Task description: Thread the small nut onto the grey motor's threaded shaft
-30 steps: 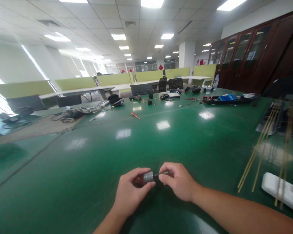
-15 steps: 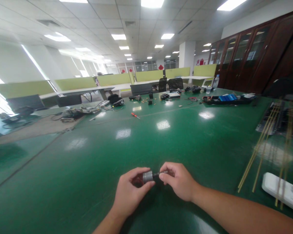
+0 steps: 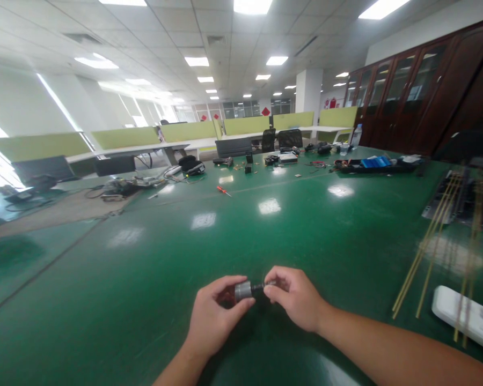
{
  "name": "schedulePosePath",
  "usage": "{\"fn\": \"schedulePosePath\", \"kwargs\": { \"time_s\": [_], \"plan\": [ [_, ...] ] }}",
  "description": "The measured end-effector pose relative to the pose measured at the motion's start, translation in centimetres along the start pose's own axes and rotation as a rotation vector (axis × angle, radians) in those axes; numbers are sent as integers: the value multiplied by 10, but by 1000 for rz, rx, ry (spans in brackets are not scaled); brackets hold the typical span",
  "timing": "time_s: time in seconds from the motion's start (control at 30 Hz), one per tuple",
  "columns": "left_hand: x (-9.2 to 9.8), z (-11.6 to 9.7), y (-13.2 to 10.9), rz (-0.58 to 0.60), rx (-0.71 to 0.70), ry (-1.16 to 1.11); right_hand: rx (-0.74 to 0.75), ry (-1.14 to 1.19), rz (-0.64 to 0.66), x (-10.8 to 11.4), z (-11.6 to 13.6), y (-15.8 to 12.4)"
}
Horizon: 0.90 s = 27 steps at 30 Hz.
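Above the near part of the green table, a small silver-grey cylinder (image 3: 243,290), which looks like a small electric motor, lies sideways between my hands. My left hand (image 3: 215,311) grips it between thumb and forefinger, and something reddish shows behind it inside the palm. A thin dark shaft-like piece (image 3: 257,287) runs from the cylinder's right end. At its far end, my right hand (image 3: 292,297) pinches this piece with thumb and fingertips. Those fingertips partly hide the piece, so its full shape does not show.
On the green table (image 3: 165,257), a red screwdriver (image 3: 224,191) lies beyond my hands. Thin wooden sticks (image 3: 424,252) and a white case (image 3: 462,313) are at right. A black tray (image 3: 370,167) with blue items stands farther back, and cables (image 3: 124,185) lie at left.
My right hand has shifted very slightly right, and a little more of the dark shaft piece shows. My left hand and the cylinder are nearly still.
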<state>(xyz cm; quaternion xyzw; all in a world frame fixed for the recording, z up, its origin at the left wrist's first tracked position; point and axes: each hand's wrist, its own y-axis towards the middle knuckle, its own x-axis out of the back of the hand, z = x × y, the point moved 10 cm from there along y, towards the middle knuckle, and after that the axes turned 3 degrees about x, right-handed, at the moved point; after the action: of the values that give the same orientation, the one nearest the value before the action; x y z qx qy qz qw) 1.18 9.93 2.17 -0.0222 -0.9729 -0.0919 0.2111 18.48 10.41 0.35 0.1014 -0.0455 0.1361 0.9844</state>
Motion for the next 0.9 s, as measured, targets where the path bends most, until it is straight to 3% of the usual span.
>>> {"fn": "schedulePosePath", "kwargs": {
  "time_s": [0.9],
  "plan": [
    [6,-5,1,-20,23,-25,5,-6,-40,5,5,1]
  ]
}}
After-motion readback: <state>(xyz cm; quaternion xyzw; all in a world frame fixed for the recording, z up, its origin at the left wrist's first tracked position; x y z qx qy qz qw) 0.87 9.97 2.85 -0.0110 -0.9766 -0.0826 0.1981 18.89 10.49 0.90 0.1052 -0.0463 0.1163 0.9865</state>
